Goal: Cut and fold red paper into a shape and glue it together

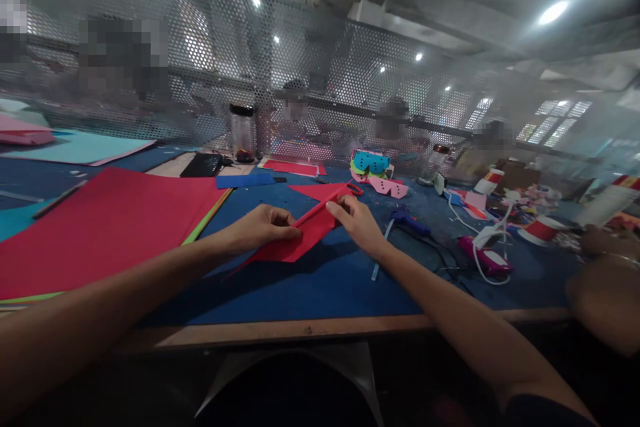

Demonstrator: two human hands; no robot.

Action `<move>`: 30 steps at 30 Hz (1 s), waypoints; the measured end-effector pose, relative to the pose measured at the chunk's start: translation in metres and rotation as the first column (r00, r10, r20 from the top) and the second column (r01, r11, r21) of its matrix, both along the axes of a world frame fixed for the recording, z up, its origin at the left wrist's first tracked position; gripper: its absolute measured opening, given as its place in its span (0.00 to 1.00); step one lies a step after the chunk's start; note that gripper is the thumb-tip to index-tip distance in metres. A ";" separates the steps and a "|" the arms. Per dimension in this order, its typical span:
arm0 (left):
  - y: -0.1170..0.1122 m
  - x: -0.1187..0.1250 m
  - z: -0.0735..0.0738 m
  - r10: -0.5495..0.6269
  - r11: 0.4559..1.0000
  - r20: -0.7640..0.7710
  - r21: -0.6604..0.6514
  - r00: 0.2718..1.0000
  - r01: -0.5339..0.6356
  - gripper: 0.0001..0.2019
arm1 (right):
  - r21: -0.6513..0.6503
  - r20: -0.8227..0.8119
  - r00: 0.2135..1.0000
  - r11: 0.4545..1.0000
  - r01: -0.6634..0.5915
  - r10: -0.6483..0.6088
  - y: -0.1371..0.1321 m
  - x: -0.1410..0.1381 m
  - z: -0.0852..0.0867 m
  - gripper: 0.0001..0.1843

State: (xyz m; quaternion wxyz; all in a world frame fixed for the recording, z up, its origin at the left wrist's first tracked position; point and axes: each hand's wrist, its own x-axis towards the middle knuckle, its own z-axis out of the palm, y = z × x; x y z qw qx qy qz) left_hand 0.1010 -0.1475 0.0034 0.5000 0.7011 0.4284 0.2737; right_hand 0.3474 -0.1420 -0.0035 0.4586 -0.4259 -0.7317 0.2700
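A piece of red paper (304, 247), with a fold along its upper edge, is held just above the blue table top. My left hand (265, 228) pinches its left side between thumb and fingers. At the upper right end, my right hand (356, 219) grips the same paper, thumb on the near face. Behind it lies another red paper piece (313, 192), partly hidden by the held one. Red-handled scissors (355, 189) show beyond my right fingers. Left of my left hand spreads a stack of large red sheets (115, 227) with green edges under it.
A blue strip (246, 180), a black phone-like item (201, 165) and a jar (243, 133) stand or lie behind. Cut-out shapes (371, 161) sit at the back. To the right are a blue glue gun (410, 220), a purple tool (485, 257) with cords, and another person's arm (607, 287).
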 end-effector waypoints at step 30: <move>-0.002 0.007 -0.025 0.187 0.666 -0.478 0.704 0.858 0.247 0.16 | 0.142 0.596 0.803 0.987 -0.075 -0.025 -0.012 -0.011 -0.018 0.06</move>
